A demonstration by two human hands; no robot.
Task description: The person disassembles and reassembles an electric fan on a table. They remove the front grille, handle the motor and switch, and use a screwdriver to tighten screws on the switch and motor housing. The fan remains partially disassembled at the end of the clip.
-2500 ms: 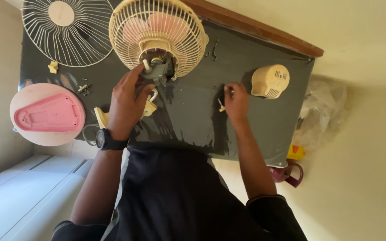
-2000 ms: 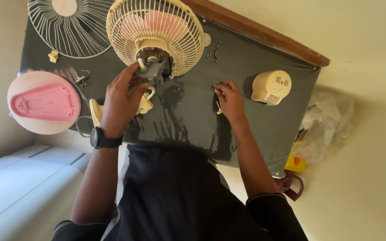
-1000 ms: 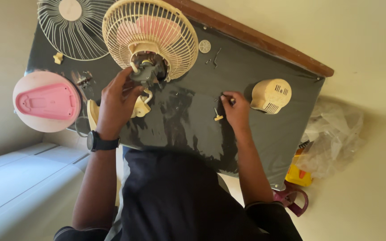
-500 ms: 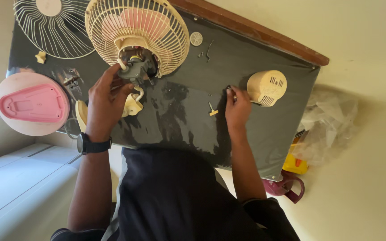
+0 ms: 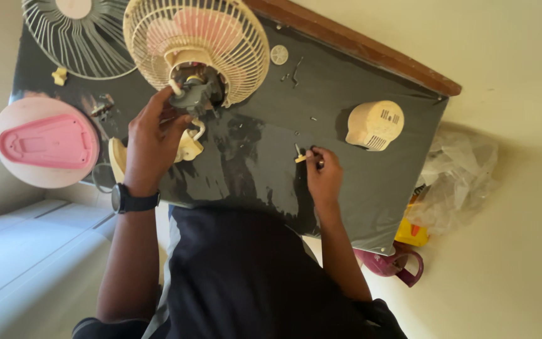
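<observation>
Dark bench (image 5: 371,188). Fan with cream cage (image 5: 199,47) at its far edge; left hand (image 5: 155,141) closed on the grey motor (image 5: 196,94) there. Near the bench centre, right hand (image 5: 323,176) fingers pinched on a small yellow-handled screwdriver (image 5: 300,157).

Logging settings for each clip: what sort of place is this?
Probably a home repair spot: a dark-covered table holds a dismantled fan, its loose grille and motor cover.

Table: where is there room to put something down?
Bare dark table lies between the right hand and the cream motor cover, and in the middle strip between both hands. It is crowded by the left hand: fan cage, grey motor, spare grille and pink base.
</observation>
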